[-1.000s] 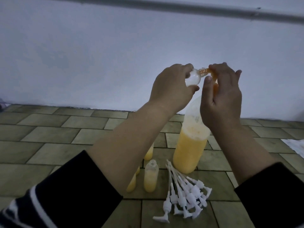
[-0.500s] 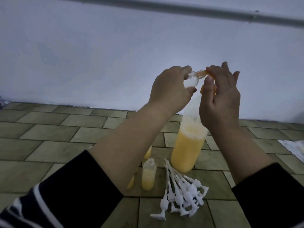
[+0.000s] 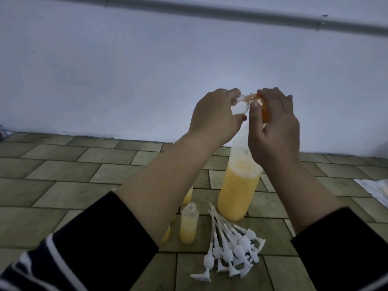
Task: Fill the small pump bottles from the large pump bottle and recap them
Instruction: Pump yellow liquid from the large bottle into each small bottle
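Left hand (image 3: 212,118): small bottle (image 3: 94,107) is being gripped by curled fingers.
Right hand (image 3: 275,131): fingers are being curled over the large bottle (image 3: 238,192)'s orange pump (image 3: 264,110).

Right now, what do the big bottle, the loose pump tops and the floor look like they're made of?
The big bottle looks like translucent plastic, slightly frosted: the yellow liquid level shows through its wall. The loose pump tops look like white moulded plastic, matte, with thin dip tubes. The floor looks like dull greenish tile, ceramic or stone, judging by the dark joints between rectangular pieces; which one I cannot tell.
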